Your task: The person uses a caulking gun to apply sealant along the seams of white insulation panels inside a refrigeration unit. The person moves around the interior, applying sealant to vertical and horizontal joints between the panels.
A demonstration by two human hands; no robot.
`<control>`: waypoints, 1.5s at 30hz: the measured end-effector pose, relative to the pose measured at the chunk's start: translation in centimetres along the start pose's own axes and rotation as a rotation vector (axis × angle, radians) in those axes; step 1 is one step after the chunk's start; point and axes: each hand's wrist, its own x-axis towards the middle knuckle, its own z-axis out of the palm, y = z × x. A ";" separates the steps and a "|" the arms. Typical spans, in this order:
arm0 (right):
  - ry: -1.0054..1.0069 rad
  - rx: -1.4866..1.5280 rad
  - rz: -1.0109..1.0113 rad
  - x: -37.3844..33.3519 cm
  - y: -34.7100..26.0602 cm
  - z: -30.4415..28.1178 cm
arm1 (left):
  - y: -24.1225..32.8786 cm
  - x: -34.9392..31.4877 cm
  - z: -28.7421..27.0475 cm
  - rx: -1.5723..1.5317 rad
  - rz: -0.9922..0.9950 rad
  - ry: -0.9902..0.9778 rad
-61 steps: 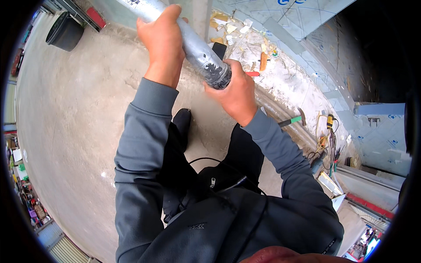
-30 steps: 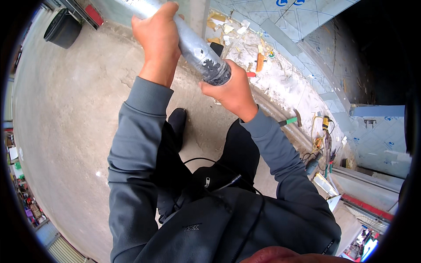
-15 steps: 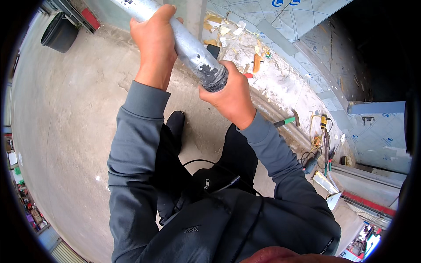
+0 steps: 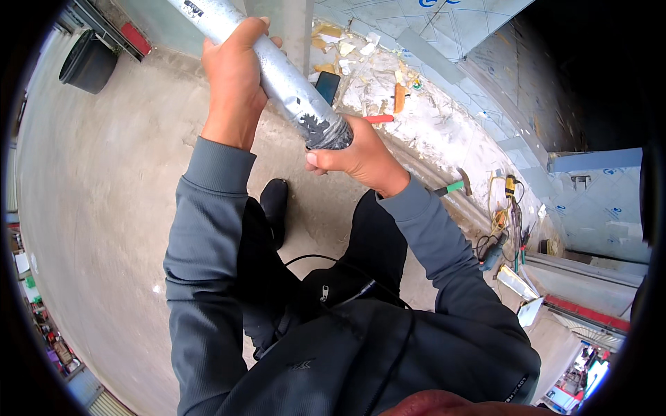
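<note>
A long silver tube slants from the upper left edge down toward the middle. Its near end is dark and scuffed, with patches of worn silver coating. My left hand is wrapped round the tube's shaft, thumb across the top. At the dark near end, my right hand grips the tube from its right side, with the thumb curled over the end. The tube's far part runs out of view at the top, so what lies at that end is hidden.
Beyond the tube, a littered ledge holds a phone, a red-handled tool and a green-handled hammer. Cords and power tools lie to the right. A black bucket stands at the far left on the concrete floor.
The tube and both hands sit slightly further left in the picture. My right thumb has moved over the tube's end. More of the phone and the red-handled tool shows.
</note>
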 end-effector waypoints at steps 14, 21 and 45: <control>0.579 -0.853 -0.424 -0.1 1.9 2.3 | 0.0 -0.4 0.8 0.110 0.089 0.060; 0.567 -0.754 -0.414 -0.3 2.2 2.1 | -0.6 -0.7 0.7 0.070 0.058 0.076; 0.345 -0.362 -0.266 -0.6 1.6 1.4 | -0.1 -1.5 1.2 0.034 0.018 0.069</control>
